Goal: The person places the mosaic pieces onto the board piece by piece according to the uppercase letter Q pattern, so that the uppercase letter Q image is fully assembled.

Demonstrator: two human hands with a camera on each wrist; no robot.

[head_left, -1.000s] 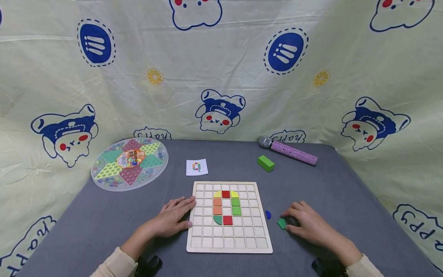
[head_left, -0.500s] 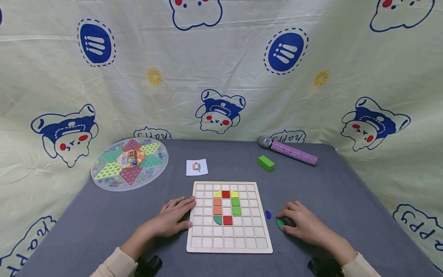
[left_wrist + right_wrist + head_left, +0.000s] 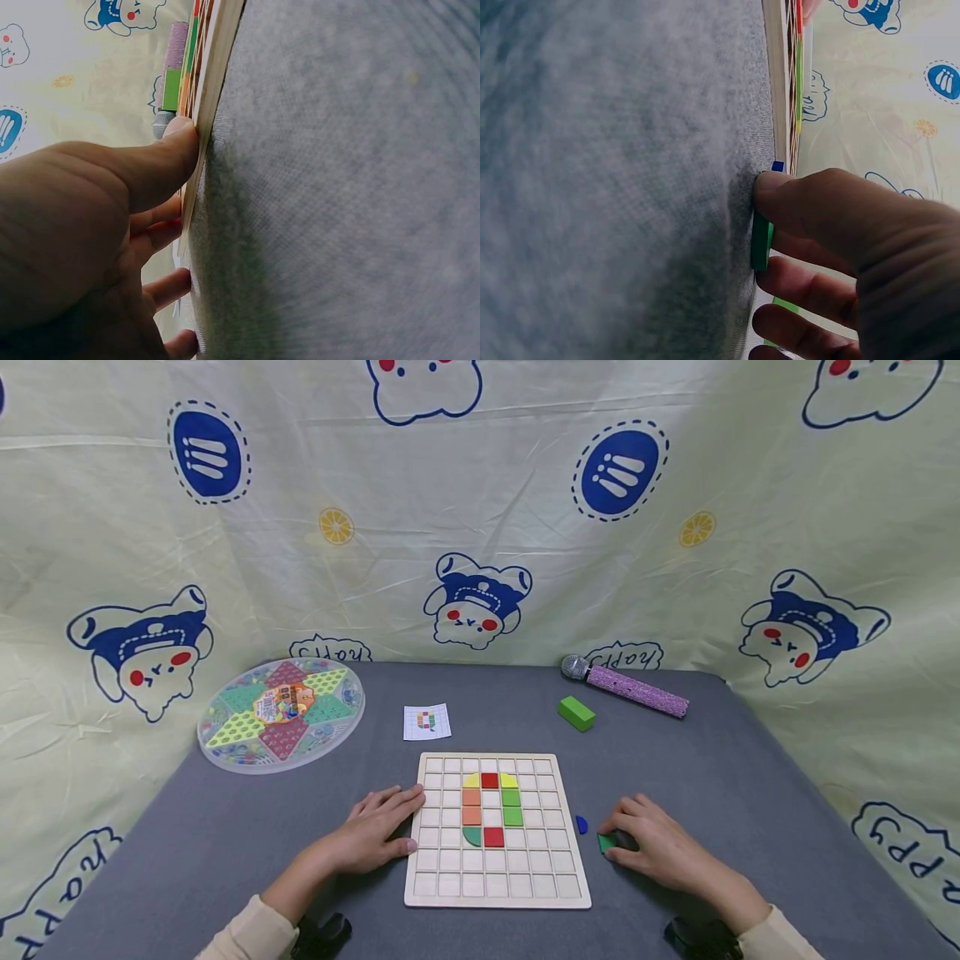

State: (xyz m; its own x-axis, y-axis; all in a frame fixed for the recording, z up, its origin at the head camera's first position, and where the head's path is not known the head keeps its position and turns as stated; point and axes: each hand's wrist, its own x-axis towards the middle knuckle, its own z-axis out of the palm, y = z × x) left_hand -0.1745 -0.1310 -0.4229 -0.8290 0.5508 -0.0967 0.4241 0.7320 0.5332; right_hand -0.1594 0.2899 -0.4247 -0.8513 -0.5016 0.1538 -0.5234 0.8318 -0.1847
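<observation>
A pale wooden grid board (image 3: 497, 887) lies on the table, with red, yellow, orange and green tiles set in some of its squares. My left hand (image 3: 373, 833) rests at the board's left edge; its thumb (image 3: 176, 154) touches the rim in the left wrist view. To the right of the board, my right hand (image 3: 663, 845) pinches a small green tile (image 3: 606, 843) between thumb and fingers, low over the cloth. The tile shows edge-on in the right wrist view, partly covered by the thumb (image 3: 776, 191). A blue half-round tile (image 3: 582, 825) lies between board and right hand.
A printed pattern card (image 3: 427, 722) lies behind the board. A green block (image 3: 576, 714) and a purple glittery microphone (image 3: 633, 690) are at the back right. A round Chinese checkers set (image 3: 281, 716) lies at the back left, near a patterned cloth backdrop (image 3: 480, 485).
My right hand has shifted slightly left, toward the board, with the green tile, which now shows less between the fingers. The left hand and the board have stayed put.
</observation>
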